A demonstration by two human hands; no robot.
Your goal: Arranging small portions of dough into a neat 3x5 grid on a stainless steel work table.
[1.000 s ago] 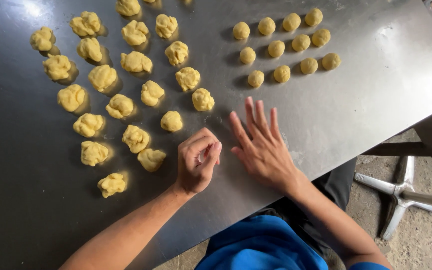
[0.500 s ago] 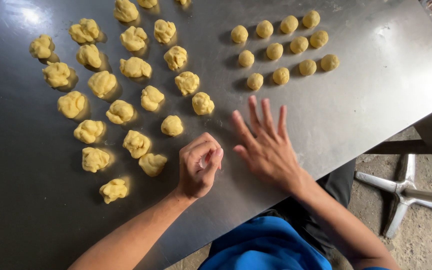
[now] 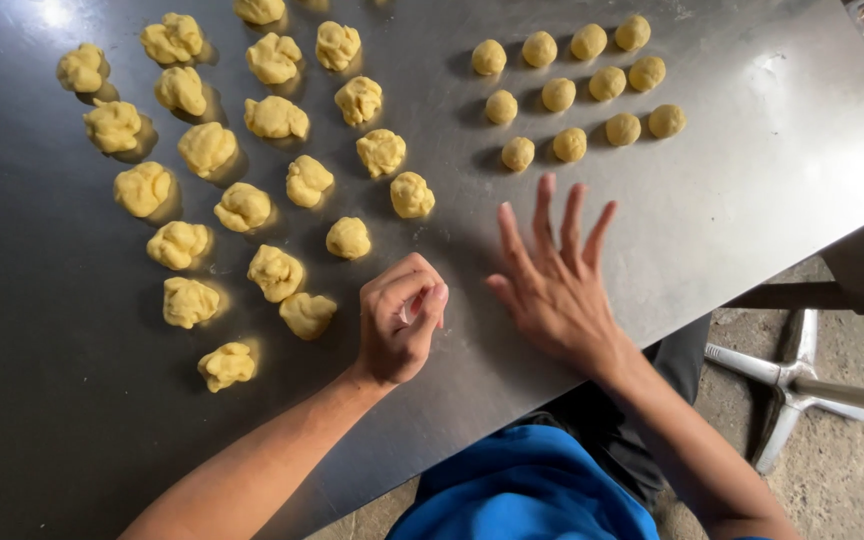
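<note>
The left hand (image 3: 399, 322) is curled into a loose fist on the grey steel worktop (image 3: 752, 200), its contents hidden, while the right hand (image 3: 552, 285) lies flat just beside it, fingers spread wide and holding nothing. Rough yellow dough lumps (image 3: 307, 314) crowd the fist's nine-to-twelve o'clock side. Small smooth yellow dough balls (image 3: 570, 144) sit in rows at the right hand's twelve o'clock, apart from its fingertips.

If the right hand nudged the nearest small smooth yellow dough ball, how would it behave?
The small smooth yellow dough ball looks round, so it would probably roll on the shiny steel table. It likely dents easily: the rough yellow dough lumps keep pinched shapes. The right hand is spread flat nearby.
</note>
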